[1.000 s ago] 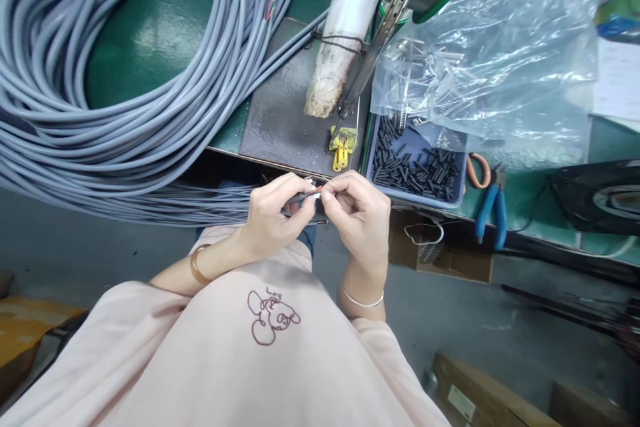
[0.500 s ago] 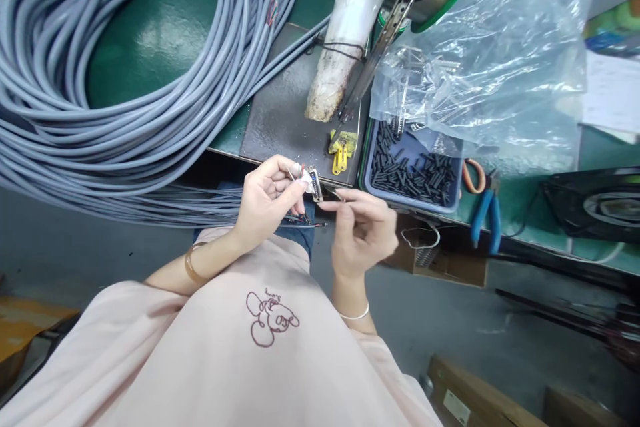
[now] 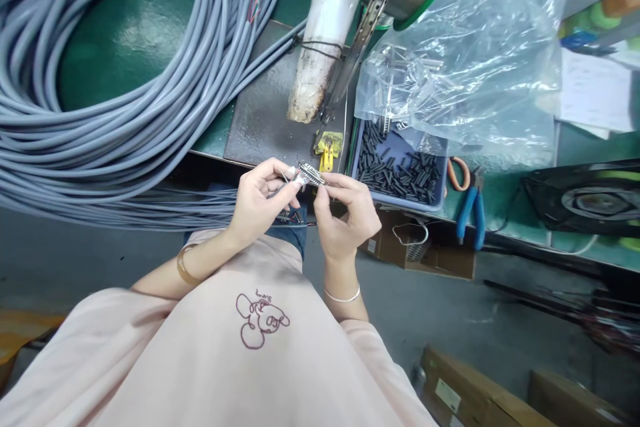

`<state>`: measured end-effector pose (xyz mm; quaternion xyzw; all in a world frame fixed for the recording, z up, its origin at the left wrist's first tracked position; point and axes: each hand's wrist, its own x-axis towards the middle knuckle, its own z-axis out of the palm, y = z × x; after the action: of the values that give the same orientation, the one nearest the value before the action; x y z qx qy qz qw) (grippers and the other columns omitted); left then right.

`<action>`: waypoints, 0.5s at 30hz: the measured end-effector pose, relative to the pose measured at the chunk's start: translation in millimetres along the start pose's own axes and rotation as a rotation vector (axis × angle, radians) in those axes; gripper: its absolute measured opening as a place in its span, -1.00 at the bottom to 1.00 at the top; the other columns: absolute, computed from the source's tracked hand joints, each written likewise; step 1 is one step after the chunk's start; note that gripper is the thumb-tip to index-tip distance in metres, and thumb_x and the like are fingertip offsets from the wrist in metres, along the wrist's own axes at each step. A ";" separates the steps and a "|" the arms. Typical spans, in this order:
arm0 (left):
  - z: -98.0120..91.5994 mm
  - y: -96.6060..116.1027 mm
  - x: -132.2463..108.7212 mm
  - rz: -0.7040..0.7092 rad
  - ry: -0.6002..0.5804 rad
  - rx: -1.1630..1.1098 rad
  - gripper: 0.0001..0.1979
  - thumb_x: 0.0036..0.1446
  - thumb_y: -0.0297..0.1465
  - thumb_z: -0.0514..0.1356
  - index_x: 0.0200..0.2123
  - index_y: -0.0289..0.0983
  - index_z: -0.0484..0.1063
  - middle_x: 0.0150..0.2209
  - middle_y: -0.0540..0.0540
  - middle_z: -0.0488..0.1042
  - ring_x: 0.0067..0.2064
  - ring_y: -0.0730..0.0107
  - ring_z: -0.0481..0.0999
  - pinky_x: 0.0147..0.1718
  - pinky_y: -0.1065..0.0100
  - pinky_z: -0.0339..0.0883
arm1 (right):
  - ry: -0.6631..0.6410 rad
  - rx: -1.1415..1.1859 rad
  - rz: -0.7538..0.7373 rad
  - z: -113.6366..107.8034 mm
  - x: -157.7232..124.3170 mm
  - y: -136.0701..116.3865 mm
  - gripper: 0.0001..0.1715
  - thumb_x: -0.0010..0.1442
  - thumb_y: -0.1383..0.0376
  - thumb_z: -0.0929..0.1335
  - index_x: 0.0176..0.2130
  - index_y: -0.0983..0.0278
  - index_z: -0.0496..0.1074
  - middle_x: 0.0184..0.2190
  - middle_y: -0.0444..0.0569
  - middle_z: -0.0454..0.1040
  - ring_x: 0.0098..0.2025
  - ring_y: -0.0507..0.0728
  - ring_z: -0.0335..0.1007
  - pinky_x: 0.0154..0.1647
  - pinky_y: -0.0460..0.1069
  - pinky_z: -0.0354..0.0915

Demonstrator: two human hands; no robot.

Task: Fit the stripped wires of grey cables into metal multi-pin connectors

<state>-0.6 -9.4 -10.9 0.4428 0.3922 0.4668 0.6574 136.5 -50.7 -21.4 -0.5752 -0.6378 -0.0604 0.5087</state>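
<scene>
Tipped the D-sub connector (image 3: pixel 311 175) flatter than it was half a second ago, and my right hand (image 3: pixel 347 217) has come in to pinch its end. Left hand (image 3: pixel 260 203) grips the other end plus some wires. So that's one connector, just left of the blue tray (image 3: pixel 394 144). Tray's got loads of black tubing bits (image 3: pixel 417 181), too many to count. One clear plastic bag (image 3: pixel 500 53) drapes over its far edge, one pair of blue-handled cutters (image 3: pixel 471 208) lies right of it, one cardboard box (image 3: pixel 453 262) sits below.
</scene>
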 end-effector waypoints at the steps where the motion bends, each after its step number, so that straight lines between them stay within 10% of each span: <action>1: 1.5 -1.0 1.6 -0.002 0.013 -0.002 -0.79 0.03 -0.39 0.37 -0.41 -0.28 0.37 -0.53 0.06 0.47 -0.59 0.59 0.49 -0.62 0.60 0.38 | -0.010 -0.025 -0.023 0.1 0.8 0.6 -0.85 0.25 0.42 0.42 -0.27 0.16 0.43 -0.28 -0.12 0.67 -0.26 0.07 0.65 -0.24 0.00 0.56; 15: 20.6 -1.8 22.6 0.240 0.265 0.137 -0.83 -0.03 -0.46 0.30 -0.48 -0.28 0.32 -0.41 0.02 0.54 -0.56 0.68 0.39 -0.64 0.63 0.23 | -0.006 0.056 0.071 10.4 15.5 3.9 -0.86 0.28 0.37 0.39 -0.32 0.14 0.39 -0.22 -0.08 0.67 -0.19 0.12 0.65 -0.20 0.06 0.56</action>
<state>24.8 7.6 -8.7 0.4648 0.4508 0.5681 0.5079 136.3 -32.0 -17.2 -0.5832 -0.6201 -0.0228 0.5243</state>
